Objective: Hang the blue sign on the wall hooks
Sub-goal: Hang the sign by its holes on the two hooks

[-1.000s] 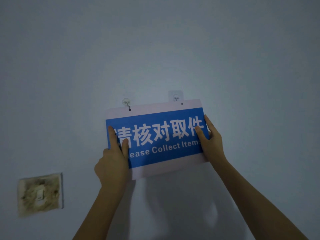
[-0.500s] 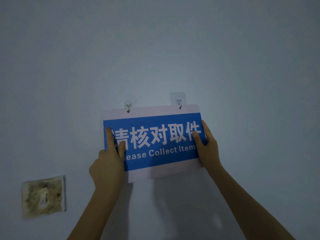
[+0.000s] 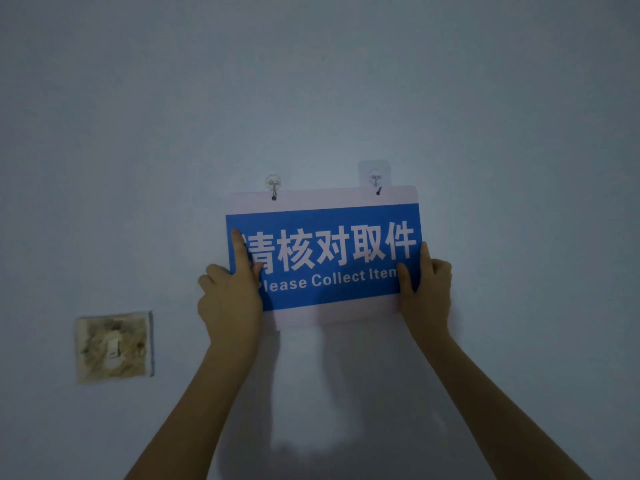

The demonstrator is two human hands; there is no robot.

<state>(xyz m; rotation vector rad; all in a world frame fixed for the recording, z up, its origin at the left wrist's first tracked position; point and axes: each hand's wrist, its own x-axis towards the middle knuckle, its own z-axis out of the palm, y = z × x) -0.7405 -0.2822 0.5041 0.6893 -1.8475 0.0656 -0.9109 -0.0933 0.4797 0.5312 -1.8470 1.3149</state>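
Observation:
The blue sign (image 3: 329, 258), white-bordered with white Chinese characters and "Please Collect Item", lies flat against the pale wall. Two clear hooks, the left hook (image 3: 273, 183) and the right hook (image 3: 375, 178), sit at its top edge, and each hook's metal tip shows through a small hole in the white border. My left hand (image 3: 230, 299) grips the sign's lower left edge, index finger stretched up over the blue. My right hand (image 3: 427, 292) pinches the lower right edge with the thumb on the front.
A stained, yellowed light switch plate (image 3: 114, 346) is set in the wall at the lower left. My forearms cast shadows on the wall below the sign. The rest of the wall is bare.
The sign's top edge has come level under both hooks, with the hook tips now through its holes. My right hand has slid lower along the right edge.

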